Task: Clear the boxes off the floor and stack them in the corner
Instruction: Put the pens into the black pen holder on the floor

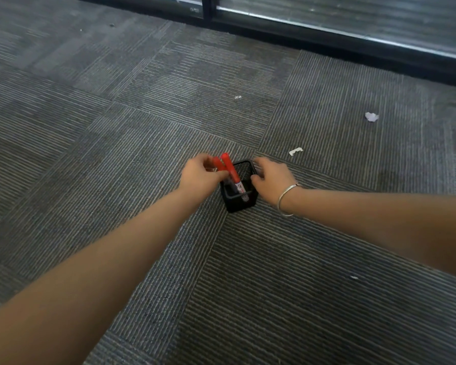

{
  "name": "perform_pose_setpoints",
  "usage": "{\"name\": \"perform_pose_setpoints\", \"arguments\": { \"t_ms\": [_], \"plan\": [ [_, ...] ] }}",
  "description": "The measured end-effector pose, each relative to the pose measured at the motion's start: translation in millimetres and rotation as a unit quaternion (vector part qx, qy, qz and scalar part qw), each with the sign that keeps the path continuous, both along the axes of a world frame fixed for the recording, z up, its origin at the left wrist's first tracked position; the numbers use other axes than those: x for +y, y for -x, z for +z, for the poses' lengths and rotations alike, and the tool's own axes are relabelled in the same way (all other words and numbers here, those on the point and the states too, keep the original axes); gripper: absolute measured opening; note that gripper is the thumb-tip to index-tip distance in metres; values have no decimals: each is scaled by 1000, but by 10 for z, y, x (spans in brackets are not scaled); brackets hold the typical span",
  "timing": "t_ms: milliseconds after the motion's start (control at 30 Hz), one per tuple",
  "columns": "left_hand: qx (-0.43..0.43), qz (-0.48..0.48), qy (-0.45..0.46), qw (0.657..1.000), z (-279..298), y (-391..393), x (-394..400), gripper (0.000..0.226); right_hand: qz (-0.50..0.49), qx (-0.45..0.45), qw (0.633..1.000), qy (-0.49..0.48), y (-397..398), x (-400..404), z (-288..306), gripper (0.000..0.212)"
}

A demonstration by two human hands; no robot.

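Now our left hand [199, 177] pinches red plastic markers [228, 168] in the square black mesh pen holder [241, 198]. Our right hand [273, 179] grips its rim on grey carpet [116, 154].

Black mesh holder [241, 198] — red markers [231, 168] — grey striped carpet [142, 127].

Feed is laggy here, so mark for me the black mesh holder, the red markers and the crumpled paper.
black mesh holder [244, 202], head view, on its near front wall.
red markers [231, 168], head view, on the taller marker's red barrel.
crumpled paper [371, 116], head view, on the middle of the wad.
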State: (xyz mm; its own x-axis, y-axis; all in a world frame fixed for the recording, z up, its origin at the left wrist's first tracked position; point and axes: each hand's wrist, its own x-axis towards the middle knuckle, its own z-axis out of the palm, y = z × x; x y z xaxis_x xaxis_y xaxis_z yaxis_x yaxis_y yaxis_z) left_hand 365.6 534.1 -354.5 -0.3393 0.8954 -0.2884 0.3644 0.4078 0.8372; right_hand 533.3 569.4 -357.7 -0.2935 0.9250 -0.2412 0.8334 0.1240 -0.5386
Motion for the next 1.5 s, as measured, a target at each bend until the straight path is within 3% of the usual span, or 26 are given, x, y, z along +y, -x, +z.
{"name": "perform_pose_setpoints", "arguments": {
  "t_ms": [67,133,233,467,567,733,967,1267,1500],
  "plan": [
    [-65,-18,16,998,4,-16,-27,79,5,-10,1000,1,22,9,-4,33],
    [-92,-75,45,992,-1,-12,-66,102,11,-20,1000,-3,49,5,-16,31],
    [-41,-138,55,988,-19,-36,-151,93,14,-25,999,-14,67,14,-43,30],
    [17,-108,7,994,-34,20,-144,84,3,28,999,-16,160,49,-2,29],
    [-18,-82,4,996,94,186,-119,77,11,97,995,15,264,92,138,38],
    [-84,-52,12,995,387,519,-72,79,61,202,972,102,495,114,397,85],
    [-131,16,-1,991,999,789,-173,77,77,289,946,128,832,193,993,78],
    [-147,43,22,988,3000,968,-568,82,109,307,931,166,1035,6,2871,67],
    [-174,68,12,982,5054,1204,-1080,71,170,295,924,174,1312,-292,4923,70]
  ]
}}
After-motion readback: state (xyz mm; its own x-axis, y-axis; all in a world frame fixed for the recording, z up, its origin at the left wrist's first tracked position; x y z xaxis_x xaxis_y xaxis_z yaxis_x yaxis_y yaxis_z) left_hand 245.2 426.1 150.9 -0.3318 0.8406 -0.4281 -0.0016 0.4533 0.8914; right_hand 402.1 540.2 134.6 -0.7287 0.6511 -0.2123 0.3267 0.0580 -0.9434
